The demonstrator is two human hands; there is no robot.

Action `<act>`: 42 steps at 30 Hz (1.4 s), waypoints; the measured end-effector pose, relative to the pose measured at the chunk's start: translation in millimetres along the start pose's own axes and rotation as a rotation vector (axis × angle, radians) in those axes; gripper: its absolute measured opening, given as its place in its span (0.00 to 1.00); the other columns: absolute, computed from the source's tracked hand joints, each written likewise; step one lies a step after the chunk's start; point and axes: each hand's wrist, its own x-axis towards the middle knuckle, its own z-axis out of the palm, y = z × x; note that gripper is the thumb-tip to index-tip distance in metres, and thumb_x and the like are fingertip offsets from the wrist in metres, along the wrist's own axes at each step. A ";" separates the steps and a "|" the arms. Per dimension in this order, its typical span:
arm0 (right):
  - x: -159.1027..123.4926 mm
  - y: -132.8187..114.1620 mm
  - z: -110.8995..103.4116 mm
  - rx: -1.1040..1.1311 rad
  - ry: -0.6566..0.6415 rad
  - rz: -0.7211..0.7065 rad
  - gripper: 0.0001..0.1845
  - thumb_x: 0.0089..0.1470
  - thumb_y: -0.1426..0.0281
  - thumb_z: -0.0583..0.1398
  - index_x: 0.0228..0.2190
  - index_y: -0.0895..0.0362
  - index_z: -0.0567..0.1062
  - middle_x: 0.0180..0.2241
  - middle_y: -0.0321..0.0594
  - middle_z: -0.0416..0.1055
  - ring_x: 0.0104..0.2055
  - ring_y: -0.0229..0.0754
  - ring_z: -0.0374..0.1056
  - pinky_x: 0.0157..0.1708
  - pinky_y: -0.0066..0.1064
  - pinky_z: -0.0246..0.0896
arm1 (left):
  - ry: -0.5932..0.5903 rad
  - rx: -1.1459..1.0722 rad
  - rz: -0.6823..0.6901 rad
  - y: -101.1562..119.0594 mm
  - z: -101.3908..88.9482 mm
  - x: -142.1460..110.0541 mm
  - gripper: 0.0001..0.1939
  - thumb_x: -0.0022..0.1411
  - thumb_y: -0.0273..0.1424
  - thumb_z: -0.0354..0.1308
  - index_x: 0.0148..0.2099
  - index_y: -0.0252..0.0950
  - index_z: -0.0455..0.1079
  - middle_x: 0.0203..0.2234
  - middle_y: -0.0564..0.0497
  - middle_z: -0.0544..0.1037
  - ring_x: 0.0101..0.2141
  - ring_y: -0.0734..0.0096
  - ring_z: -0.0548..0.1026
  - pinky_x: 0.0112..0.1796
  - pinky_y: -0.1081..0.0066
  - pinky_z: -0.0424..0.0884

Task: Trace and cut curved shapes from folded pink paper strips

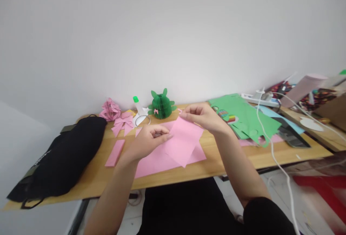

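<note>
Your left hand (150, 141) and right hand (201, 116) pinch the pink paper (186, 136). It slants between them, over a larger sheet (151, 162).

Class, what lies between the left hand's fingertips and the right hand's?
Head view: a pink sheet, its edge running from left hand to right hand.

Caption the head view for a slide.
Left hand and right hand hold a pink sheet over larger pink paper, green figure behind.

We see pale wall (173, 29) across upper frame, brightest toward centre; wooden counter (94, 173) spanning middle; pale floor (278, 195), lower right.
</note>
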 end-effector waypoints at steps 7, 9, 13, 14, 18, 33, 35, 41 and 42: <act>-49.2 31.2 7.7 0.222 0.124 0.027 0.30 0.52 0.44 0.57 0.27 0.60 0.79 0.24 0.43 0.76 0.23 0.35 0.68 0.23 0.27 0.60 | 0.317 -0.177 -0.172 -15.7 16.2 -31.0 0.12 0.47 0.38 0.65 0.25 0.34 0.73 0.21 0.52 0.74 0.23 0.74 0.69 0.24 0.76 0.68; -58.5 32.4 15.9 0.196 0.134 0.006 0.26 0.48 0.47 0.62 0.27 0.59 0.79 0.25 0.42 0.76 0.24 0.35 0.68 0.23 0.27 0.60 | 0.350 -0.204 -0.196 -17.4 19.7 -34.7 0.13 0.46 0.39 0.65 0.26 0.34 0.73 0.21 0.53 0.73 0.23 0.75 0.69 0.24 0.75 0.67; -62.7 23.4 27.7 0.142 0.179 -0.031 0.19 0.43 0.53 0.67 0.21 0.57 0.77 0.21 0.37 0.72 0.23 0.35 0.66 0.23 0.27 0.59 | 0.374 -0.237 -0.212 -16.0 25.6 -36.0 0.13 0.46 0.39 0.66 0.27 0.33 0.73 0.21 0.53 0.73 0.24 0.75 0.68 0.25 0.75 0.67; -61.7 20.9 28.1 0.136 0.189 -0.039 0.18 0.43 0.54 0.67 0.20 0.57 0.77 0.20 0.36 0.71 0.23 0.34 0.65 0.23 0.27 0.59 | 0.378 -0.240 -0.213 -14.8 26.6 -35.2 0.13 0.46 0.39 0.66 0.28 0.33 0.73 0.22 0.53 0.74 0.24 0.75 0.68 0.25 0.75 0.67; -55.5 16.3 23.2 0.152 0.230 -0.050 0.18 0.42 0.56 0.68 0.17 0.57 0.75 0.17 0.35 0.69 0.21 0.34 0.64 0.23 0.27 0.59 | 0.369 -0.244 -0.215 -7.3 29.0 -26.6 0.17 0.47 0.39 0.66 0.37 0.33 0.73 0.22 0.53 0.75 0.24 0.74 0.70 0.26 0.74 0.68; -41.1 39.0 23.0 0.267 0.276 0.057 0.16 0.37 0.59 0.70 0.16 0.57 0.75 0.16 0.33 0.69 0.20 0.32 0.62 0.23 0.27 0.57 | 0.190 -0.247 -0.135 -39.3 56.1 3.3 0.44 0.56 0.33 0.61 0.69 0.47 0.44 0.56 0.41 0.67 0.46 0.62 0.75 0.46 0.59 0.73; -39.1 45.3 24.4 0.277 0.295 0.095 0.16 0.37 0.59 0.70 0.16 0.57 0.75 0.16 0.33 0.68 0.19 0.32 0.62 0.22 0.27 0.56 | 0.204 -0.259 -0.144 -43.5 61.0 4.0 0.46 0.56 0.33 0.62 0.70 0.48 0.40 0.57 0.42 0.66 0.48 0.61 0.75 0.47 0.59 0.72; -34.2 61.0 25.0 0.278 0.301 0.158 0.14 0.37 0.61 0.69 0.16 0.57 0.74 0.16 0.33 0.69 0.19 0.32 0.61 0.23 0.27 0.57 | 0.219 -0.319 -0.208 -59.6 72.2 7.9 0.50 0.55 0.32 0.62 0.70 0.53 0.36 0.60 0.43 0.62 0.49 0.61 0.74 0.48 0.59 0.72; -33.7 62.6 24.9 0.276 0.301 0.167 0.15 0.37 0.61 0.69 0.16 0.57 0.74 0.16 0.33 0.68 0.19 0.32 0.61 0.23 0.27 0.57 | 0.219 -0.337 -0.222 -61.8 73.6 8.5 0.51 0.54 0.32 0.63 0.70 0.54 0.34 0.60 0.43 0.62 0.49 0.61 0.74 0.47 0.58 0.72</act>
